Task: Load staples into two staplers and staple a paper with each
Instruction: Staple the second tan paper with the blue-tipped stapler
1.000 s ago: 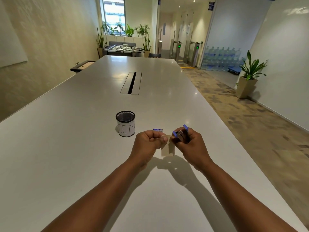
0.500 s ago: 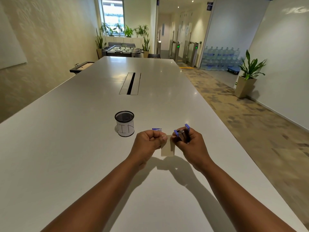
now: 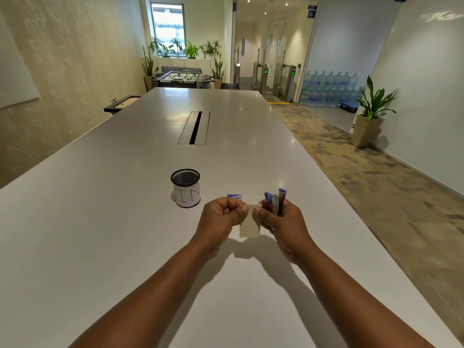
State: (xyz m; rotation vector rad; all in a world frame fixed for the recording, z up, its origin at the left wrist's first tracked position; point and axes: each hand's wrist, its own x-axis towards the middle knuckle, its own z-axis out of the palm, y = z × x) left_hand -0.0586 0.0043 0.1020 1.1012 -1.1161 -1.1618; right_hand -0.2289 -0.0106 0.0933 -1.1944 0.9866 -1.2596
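Observation:
A small beige paper (image 3: 249, 226) hangs above the white table (image 3: 125, 222), pinched at its top left by my left hand (image 3: 221, 218). My right hand (image 3: 283, 222) grips a small blue and black stapler (image 3: 275, 202), held upright with its jaws apart and its tips pointing up, right beside the paper's top right corner. A small blue staple box (image 3: 234, 196) lies on the table just beyond my left hand. No second stapler is in view.
A black mesh cup (image 3: 185, 187) with a white paper label stands left of the hands. A cable slot (image 3: 194, 127) is set in the table's middle. The table's right edge runs close to my right arm, with carpeted floor beyond.
The stapler in my right hand has tilted up and its jaws have spread apart. The paper hangs a bit lower between my hands.

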